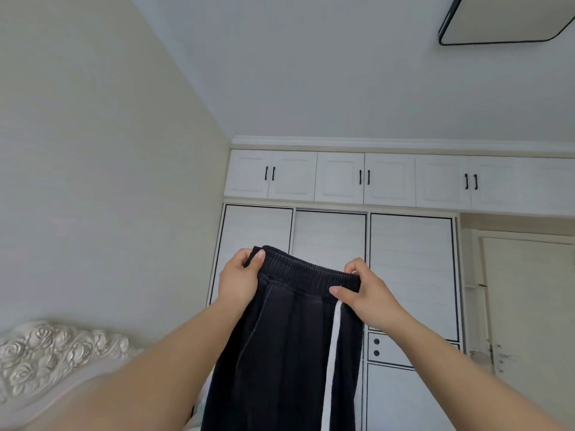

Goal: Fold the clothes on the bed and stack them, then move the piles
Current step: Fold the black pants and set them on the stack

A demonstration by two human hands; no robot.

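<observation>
A pair of black trousers (289,346) with an elastic waistband and a white side stripe hangs upright in the air in front of me. My left hand (241,276) pinches the left end of the waistband. My right hand (364,290) pinches the right end, thumb on the front of the fabric. The legs drop out of view at the bottom edge. The bed surface and the other clothes are out of sight.
A white wardrobe (410,275) with sliding doors and upper cabinets fills the wall ahead. A carved white headboard (53,349) sits at the lower left. A door (529,306) stands at the right, and a ceiling lamp (510,17) is overhead.
</observation>
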